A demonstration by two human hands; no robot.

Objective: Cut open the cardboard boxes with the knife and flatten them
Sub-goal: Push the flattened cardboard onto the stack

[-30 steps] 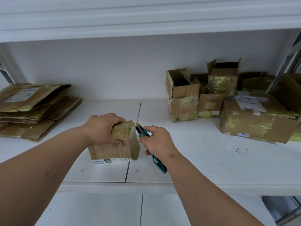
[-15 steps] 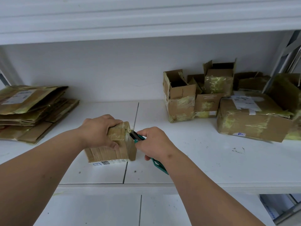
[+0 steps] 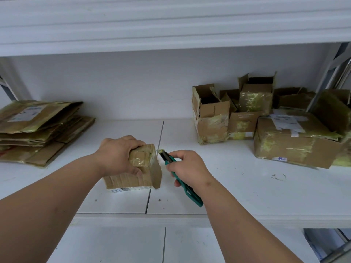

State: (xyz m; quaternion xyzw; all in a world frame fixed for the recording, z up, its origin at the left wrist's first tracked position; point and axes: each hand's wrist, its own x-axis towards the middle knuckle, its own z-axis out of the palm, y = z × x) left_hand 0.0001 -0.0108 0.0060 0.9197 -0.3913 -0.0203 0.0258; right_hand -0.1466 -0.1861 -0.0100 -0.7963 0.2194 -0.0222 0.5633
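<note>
A small taped cardboard box (image 3: 144, 168) stands on the white shelf (image 3: 247, 186) near its front edge. My left hand (image 3: 118, 154) grips the box from above, fingers curled over its top and front face. My right hand (image 3: 187, 168) holds a green utility knife (image 3: 180, 175), its handle running back under my wrist. The blade tip sits just off the box's upper right corner, with a scrap of yellowish tape stuck to it.
A stack of flattened cardboard (image 3: 38, 130) lies at the left of the shelf. Several opened small boxes (image 3: 228, 114) and a large taped box (image 3: 296, 141) crowd the back right. Another shelf board hangs overhead. A metal upright (image 3: 330, 73) stands at the right.
The knife blade was against the box's top right edge and has now drawn back a little to the right, clear of the corner. My left hand keeps its hold on the box.
</note>
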